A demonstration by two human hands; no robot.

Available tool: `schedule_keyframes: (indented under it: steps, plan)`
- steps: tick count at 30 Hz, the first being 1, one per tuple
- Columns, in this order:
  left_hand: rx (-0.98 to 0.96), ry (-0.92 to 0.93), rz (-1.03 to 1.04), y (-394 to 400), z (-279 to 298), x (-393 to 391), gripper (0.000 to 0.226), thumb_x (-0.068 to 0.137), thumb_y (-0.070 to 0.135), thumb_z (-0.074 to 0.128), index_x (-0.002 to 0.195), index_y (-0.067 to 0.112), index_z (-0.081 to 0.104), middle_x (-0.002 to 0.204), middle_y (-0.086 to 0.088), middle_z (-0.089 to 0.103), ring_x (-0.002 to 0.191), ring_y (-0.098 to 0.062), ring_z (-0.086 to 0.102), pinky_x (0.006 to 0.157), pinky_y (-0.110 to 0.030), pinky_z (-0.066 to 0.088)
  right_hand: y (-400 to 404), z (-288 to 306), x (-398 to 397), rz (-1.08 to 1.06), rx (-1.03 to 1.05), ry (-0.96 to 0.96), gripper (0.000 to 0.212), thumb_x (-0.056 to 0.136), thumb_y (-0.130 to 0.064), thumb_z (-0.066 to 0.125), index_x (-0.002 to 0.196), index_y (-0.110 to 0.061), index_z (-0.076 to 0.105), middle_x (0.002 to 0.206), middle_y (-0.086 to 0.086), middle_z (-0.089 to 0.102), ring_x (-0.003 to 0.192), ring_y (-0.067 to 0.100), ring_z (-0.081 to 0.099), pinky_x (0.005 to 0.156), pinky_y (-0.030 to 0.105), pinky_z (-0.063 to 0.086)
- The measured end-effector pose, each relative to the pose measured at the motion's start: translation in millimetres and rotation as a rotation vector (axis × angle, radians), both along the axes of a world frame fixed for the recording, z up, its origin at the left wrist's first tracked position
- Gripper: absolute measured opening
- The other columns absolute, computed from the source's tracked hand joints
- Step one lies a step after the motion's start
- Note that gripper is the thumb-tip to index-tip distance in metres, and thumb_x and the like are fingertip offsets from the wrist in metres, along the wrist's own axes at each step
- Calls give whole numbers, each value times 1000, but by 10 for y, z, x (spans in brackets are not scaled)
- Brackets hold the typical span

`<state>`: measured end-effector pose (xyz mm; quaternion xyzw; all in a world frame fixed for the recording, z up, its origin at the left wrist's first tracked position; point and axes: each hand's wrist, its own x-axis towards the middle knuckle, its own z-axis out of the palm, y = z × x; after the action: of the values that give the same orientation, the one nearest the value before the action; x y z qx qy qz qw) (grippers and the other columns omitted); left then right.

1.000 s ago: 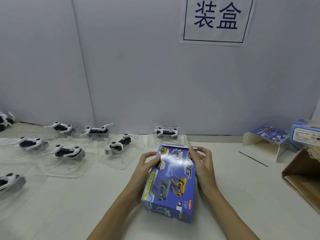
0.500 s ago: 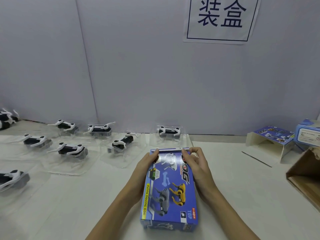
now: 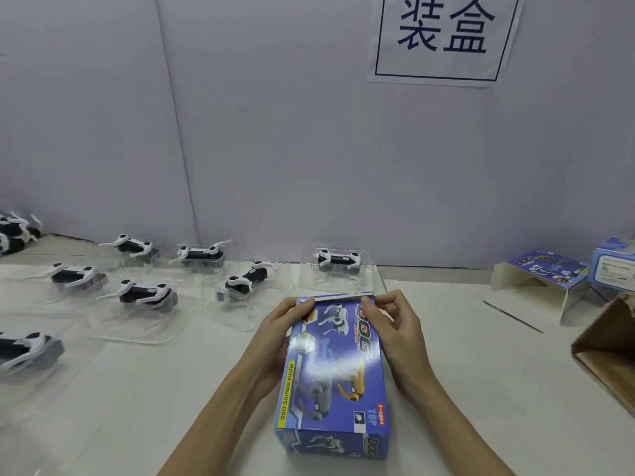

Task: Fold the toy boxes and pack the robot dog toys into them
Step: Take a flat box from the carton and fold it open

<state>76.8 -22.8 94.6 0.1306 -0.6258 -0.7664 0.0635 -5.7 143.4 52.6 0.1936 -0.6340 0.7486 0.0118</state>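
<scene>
Toy dogs (image 3: 146,294) in clear trays line the table's (image 3: 481,372) left, some cut off. The left hand (image 3: 275,333), partly hidden, and right hand (image 3: 395,333) grip the blue box (image 3: 335,369) at centre. Bare table lies right, before a cropped carton (image 3: 608,352).

Light: bright, even, soft shadows
Glare: white sheen on the blue box (image 3: 331,369) top
Edges: wide-angle bending, slight softness

A pale grey panelled wall (image 3: 275,132) backs the white table (image 3: 498,372) — a printed paper sign (image 3: 443,39) hangs on it.
</scene>
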Motion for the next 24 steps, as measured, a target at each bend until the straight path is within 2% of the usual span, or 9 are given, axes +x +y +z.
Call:
schedule_keyframes:
  steps: [1,4,6,8,11,13,16,20,24]
  plan:
    - [51,72,-59,-30,-59,50,25,104,21,59,109,-1,70,102,-4,72,86,-6,70,64,-14,53,1,0,-3,8,-11,-1,34,94,-28,72,98,-1,52,92,7,74,80,20,77,59,22,56]
    - [66,163,-99,-168,-198,-20,28,96,31,66,75,40,82,80,29,74,67,15,67,53,-7,50,2,9,-12,7,-28,20,38,91,-28,75,95,3,53,90,10,73,79,18,75,62,21,55]
    - [54,160,-170,-232,-255,-23,28,103,27,61,80,26,77,98,16,73,57,17,62,48,-4,45,-11,13,-11,4,-24,29,36,90,-27,77,95,3,57,89,4,74,77,13,74,61,19,54]
    - [54,90,-35,-259,-314,-189,26,110,29,51,90,17,63,106,2,67,51,14,61,46,-5,43,-38,13,-1,-10,-5,31,36,89,-33,81,97,-4,62,91,-1,75,79,11,74,62,19,54]
    - [94,131,77,-207,-307,-188,31,97,52,64,124,37,63,102,16,77,80,6,73,55,-11,54,-39,36,4,-37,3,9,29,87,-42,69,104,-18,68,98,3,75,87,21,76,66,28,57]
    - [86,168,29,-226,-372,-176,39,94,57,67,129,40,65,120,7,73,102,-7,74,79,-30,63,4,59,-17,13,10,-13,30,91,-42,58,109,-22,71,98,10,76,87,26,75,65,28,56]
    - [29,136,-135,-245,-387,-245,42,98,53,61,129,26,69,132,-6,69,125,-36,65,113,-63,43,85,98,-58,107,73,-58,31,91,-44,51,99,-19,68,94,15,73,85,27,74,66,31,51]
    - [53,96,-186,-297,-411,-245,46,75,56,74,112,29,75,113,-2,70,108,-33,71,92,-48,59,133,84,-101,196,69,-162,30,89,-47,67,98,-21,53,95,23,70,78,30,75,62,32,56]
    - [17,160,-156,-288,-410,-260,42,75,53,80,104,36,54,105,-5,70,96,-30,74,84,-47,57,90,54,-104,102,57,-169,38,91,-45,67,119,-22,56,114,12,71,90,31,77,76,41,60]
